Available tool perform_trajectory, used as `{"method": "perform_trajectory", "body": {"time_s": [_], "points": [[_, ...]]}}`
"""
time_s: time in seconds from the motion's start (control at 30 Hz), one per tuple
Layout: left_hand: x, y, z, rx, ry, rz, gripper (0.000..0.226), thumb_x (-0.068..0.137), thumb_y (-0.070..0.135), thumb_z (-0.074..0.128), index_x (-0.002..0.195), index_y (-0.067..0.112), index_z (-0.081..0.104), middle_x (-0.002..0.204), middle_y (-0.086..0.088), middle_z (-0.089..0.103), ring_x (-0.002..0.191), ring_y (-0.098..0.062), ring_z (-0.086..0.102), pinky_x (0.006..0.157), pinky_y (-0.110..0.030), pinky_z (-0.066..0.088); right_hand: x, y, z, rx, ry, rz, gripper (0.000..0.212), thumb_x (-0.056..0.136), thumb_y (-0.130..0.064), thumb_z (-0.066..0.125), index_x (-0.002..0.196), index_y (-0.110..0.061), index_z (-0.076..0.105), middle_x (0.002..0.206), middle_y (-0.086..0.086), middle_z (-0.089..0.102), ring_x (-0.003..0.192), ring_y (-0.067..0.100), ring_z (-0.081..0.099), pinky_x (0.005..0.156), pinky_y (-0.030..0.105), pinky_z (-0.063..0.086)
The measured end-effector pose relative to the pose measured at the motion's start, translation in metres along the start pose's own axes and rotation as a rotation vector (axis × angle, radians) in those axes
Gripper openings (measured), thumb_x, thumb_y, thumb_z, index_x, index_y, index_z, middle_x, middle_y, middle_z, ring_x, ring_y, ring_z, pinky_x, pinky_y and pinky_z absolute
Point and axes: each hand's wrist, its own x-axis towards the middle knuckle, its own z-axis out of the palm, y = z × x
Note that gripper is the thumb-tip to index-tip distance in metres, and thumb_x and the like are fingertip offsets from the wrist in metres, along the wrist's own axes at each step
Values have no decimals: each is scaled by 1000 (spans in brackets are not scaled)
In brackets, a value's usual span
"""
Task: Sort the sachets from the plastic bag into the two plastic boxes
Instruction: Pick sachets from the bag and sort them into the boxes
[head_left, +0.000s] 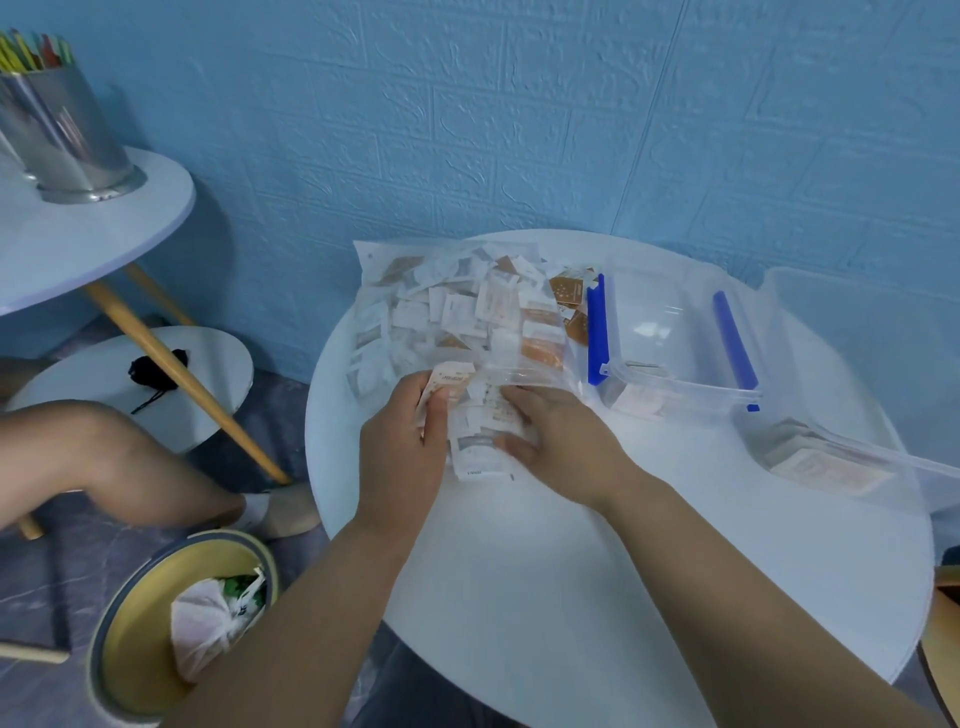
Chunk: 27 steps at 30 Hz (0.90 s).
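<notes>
At frame centre, sachets drawn from the bag are pinched by the left hand for sorting; the right hand grip cannot be told.

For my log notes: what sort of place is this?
Probably a room in a home: blue brick-pattern wall, round white table, metal tin of pencils, floor bin.

The print on the sachets cannot be read. Fingers of the left hand are hidden behind sachets by the plastic bag. The box farthest from the bag is cut off by the picture's edge.
</notes>
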Motion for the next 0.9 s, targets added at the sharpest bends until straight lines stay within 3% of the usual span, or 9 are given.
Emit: {"method": "perform_trajectory", "body": {"time_s": [0.27, 0.43, 0.57, 0.63, 0.77, 0.9], "points": [[-6, 1, 1, -16, -3, -4, 23, 94, 15, 49, 112, 5, 60, 98, 11, 57, 90, -5, 54, 73, 7, 33, -3, -3, -17, 187, 105, 92, 35, 91, -28, 56, 126, -21, 57, 121, -1, 62, 105, 15, 58, 87, 22, 42], [-6, -1, 1, -23, 18, -18, 25, 95, 18, 48, 114, 6, 60, 100, 11, 57, 91, -4, 53, 74, 6, 34, 16, -9, -10, 119, 19, 168, 55, 80, -35, 68, 129, -16, 51, 129, 3, 50, 116, 19, 47, 94, 30, 42], [-7, -1, 0, -49, 33, -28, 26, 95, 19, 47, 115, 7, 59, 102, 13, 54, 94, -1, 52, 76, 7, 34, 23, -13, -17, 272, -17, 249, 62, 74, -25, 77, 129, -13, 50, 124, 0, 55, 103, 13, 53, 79, 21, 41], [-6, -2, 0, -53, 34, -24, 26, 95, 20, 47, 114, 8, 59, 102, 14, 54, 94, -1, 51, 75, 7, 34, 22, -11, -19, 327, -32, 275, 53, 75, -22, 76, 123, -15, 55, 119, -1, 59, 100, 15, 56, 77, 23, 44], [-4, -5, 2, -44, 45, -22, 25, 96, 20, 47, 114, 8, 59, 101, 14, 55, 93, -1, 52, 74, 7, 34, 12, -6, -28, 368, 20, 235, 22, 82, -23, 68, 102, -16, 67, 95, 3, 69, 78, 15, 60, 69, 27, 47], [-1, -3, 2, -81, 50, -62, 24, 96, 21, 48, 114, 11, 61, 101, 13, 58, 94, -2, 54, 77, 1, 39, -4, -8, -39, 371, 135, 171, 22, 85, -24, 66, 105, -17, 67, 93, 3, 70, 83, 16, 63, 79, 33, 51]]}}
